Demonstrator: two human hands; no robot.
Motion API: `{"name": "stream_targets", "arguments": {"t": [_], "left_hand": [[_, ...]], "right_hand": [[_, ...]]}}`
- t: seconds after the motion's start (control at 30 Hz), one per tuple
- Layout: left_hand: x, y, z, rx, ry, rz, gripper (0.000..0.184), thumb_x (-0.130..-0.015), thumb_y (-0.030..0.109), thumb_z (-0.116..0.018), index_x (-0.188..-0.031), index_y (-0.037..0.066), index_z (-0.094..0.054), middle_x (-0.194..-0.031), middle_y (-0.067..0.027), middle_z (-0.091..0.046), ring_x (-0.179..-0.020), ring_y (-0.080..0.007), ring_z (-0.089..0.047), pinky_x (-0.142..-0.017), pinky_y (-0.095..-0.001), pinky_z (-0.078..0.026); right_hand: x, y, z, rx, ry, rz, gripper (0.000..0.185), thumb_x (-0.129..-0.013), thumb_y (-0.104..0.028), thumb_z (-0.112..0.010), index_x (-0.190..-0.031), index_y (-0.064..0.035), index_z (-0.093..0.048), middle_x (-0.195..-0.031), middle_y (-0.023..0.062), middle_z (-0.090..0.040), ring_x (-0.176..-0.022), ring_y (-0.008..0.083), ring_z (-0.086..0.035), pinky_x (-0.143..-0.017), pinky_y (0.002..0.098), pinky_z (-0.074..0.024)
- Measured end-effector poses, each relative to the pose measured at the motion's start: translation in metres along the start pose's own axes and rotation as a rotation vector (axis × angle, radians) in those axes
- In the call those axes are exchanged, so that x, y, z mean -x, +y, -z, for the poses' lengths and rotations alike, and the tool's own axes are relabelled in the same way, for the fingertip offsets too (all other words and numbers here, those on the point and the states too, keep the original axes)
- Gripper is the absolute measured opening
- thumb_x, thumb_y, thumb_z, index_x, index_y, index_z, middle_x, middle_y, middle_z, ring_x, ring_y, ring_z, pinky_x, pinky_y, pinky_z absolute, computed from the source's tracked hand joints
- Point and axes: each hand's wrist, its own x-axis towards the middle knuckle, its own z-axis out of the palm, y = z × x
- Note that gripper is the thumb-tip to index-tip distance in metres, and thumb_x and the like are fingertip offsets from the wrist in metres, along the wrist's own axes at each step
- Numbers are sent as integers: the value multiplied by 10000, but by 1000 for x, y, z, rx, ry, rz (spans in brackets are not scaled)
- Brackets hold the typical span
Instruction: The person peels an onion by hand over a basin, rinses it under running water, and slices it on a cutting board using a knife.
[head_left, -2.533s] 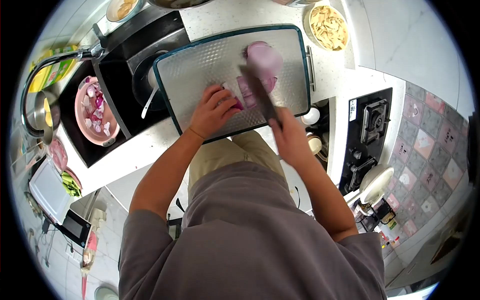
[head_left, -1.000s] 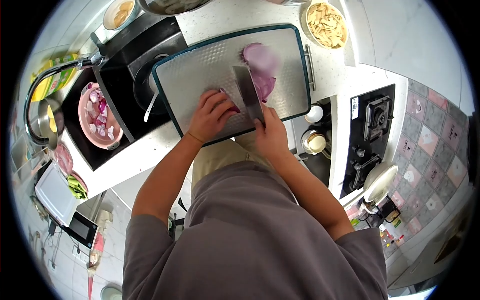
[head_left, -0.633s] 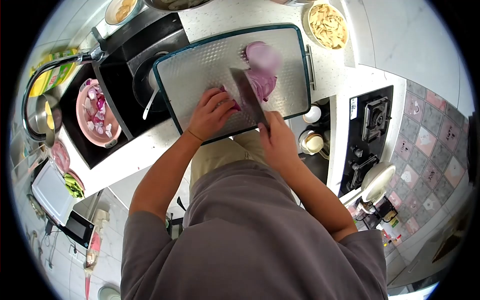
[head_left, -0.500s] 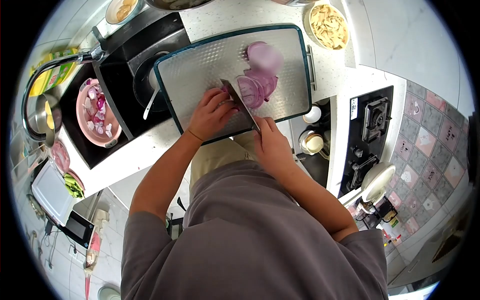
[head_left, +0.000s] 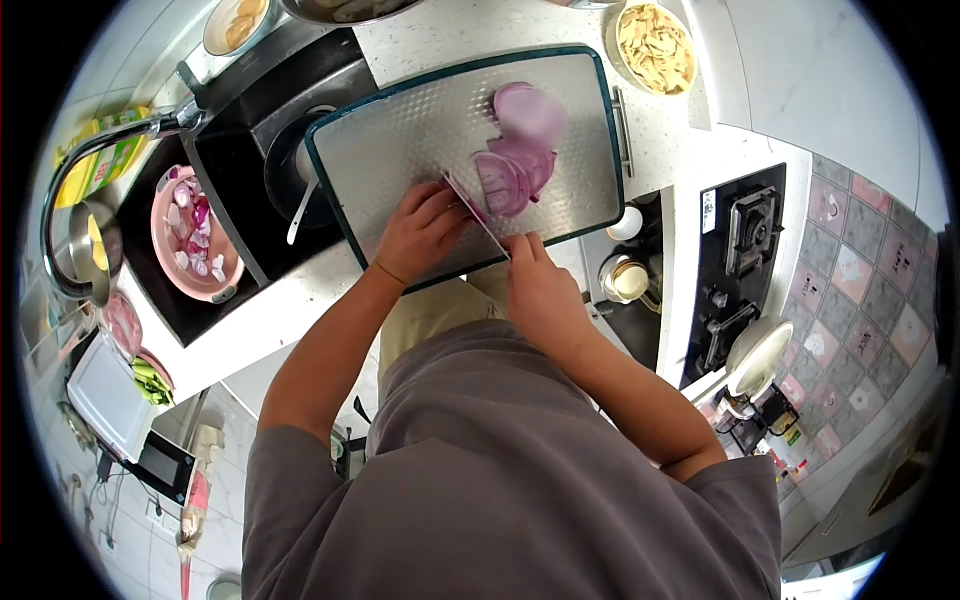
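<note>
On the metal cutting board [head_left: 400,130] with a dark green rim, my right hand [head_left: 543,290] grips the handle of a kitchen knife [head_left: 477,215]. Its blade is seen almost edge-on and slants up and left beside the fingertips of my left hand [head_left: 425,230]. Those fingers are curled over a piece of red onion, which is mostly hidden beneath them. Just right of the blade lie several red onion slices [head_left: 512,178], with more pale purple slices [head_left: 530,115] farther up the board.
Left of the board is a black sink [head_left: 245,190] with a pink basin [head_left: 222,260] of onion pieces and a dark pan [head_left: 285,165]. A bowl of pale slices [head_left: 655,50] stands at the upper right. A gas hob [head_left: 735,290] is to the right.
The knife blade has turned from showing its broad side to nearly edge-on. My right hand has shifted slightly left; my left hand stays almost in place.
</note>
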Motion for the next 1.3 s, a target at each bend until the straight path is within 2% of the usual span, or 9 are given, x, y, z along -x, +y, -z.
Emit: {"name": "stream_targets", "arguments": {"t": [0.23, 0.43, 0.5, 0.63, 0.7, 0.83, 0.9, 1.03, 1.3], "left_hand": [[-1, 1, 3, 20, -2, 18, 303, -770, 109, -790, -1062, 108, -710, -1174, -54, -658, -1101, -315, -601, -936, -402, -534], [2, 0, 2, 14, -6, 25, 332, -748, 98, -786, -1068, 98, -699, -1168, -65, -651, -1117, -320, -599, -953, -405, -528], [2, 0, -1, 31, -9, 19, 346, -745, 99, -781, -1079, 100, -690, -1190, -70, -641, -1133, -326, -593, -971, -410, -519], [5, -4, -3, 42, 4, 25, 351, -746, 104, -776, -1085, 106, -682, -1205, -73, -631, -1146, -331, -587, -984, -414, -513], [6, -2, -5, 29, 7, 30, 358, -747, 114, -777, -1091, 115, -677, -1206, -76, -628, -1151, -333, -585, -985, -416, -512], [5, 1, -4, 36, 1, 43, 353, -755, 125, -780, -1094, 129, -678, -1213, -71, -624, -1157, -334, -580, -988, -420, -509], [4, 0, -5, 42, -24, 72, 340, -768, 131, -787, -1089, 137, -675, -1225, -62, -622, -1160, -327, -575, -987, -419, -507], [2, 4, -4, 53, -19, 78, 322, -779, 129, -792, -1078, 144, -673, -1230, -50, -620, -1159, -315, -572, -987, -414, -504], [-8, 14, 5, -19, -29, 129, 240, -811, 101, -769, -1034, 130, -685, -1161, -53, -635, -1099, -292, -594, -943, -396, -510]], "right_hand": [[-10, -3, -8, 68, -21, -18, 191, -953, -75, -525, -1124, -11, -470, -1136, 221, -578, -802, 487, -659, -679, 571, -545], [-18, -4, -24, 123, 38, 14, 257, -889, -26, -589, -1103, -8, -448, -1112, 224, -577, -780, 473, -673, -658, 552, -563], [-23, -1, -29, 112, 79, 40, 283, -835, 4, -608, -1064, -1, -442, -1077, 215, -565, -760, 447, -690, -632, 492, -597], [-40, 7, -49, 150, 114, 27, 297, -836, -17, -624, -1072, -10, -443, -1097, 204, -563, -770, 450, -688, -644, 495, -598], [-42, 10, -51, 87, 106, 16, 320, -875, -50, -623, -1132, -7, -437, -1105, 226, -569, -826, 474, -670, -684, 547, -570], [-38, 13, -48, 45, 132, 35, 337, -875, -32, -583, -1189, -21, -461, -1170, 206, -567, -875, 460, -680, -715, 535, -583], [-40, 24, -45, -116, 199, 121, 479, -906, -46, -569, -1365, -35, -437, -1223, 226, -586, -950, 484, -651, -796, 544, -557], [-27, 44, -40, -236, 276, 128, 538, -932, -71, -572, -1450, -61, -430, -1245, 256, -601, -988, 498, -627, -841, 537, -521], [-2, 44, -7, -424, 253, 2, 341, -968, -103, -586, -1293, -12, -543, -999, 282, -666, -938, 498, -633, -788, 504, -506]]}}
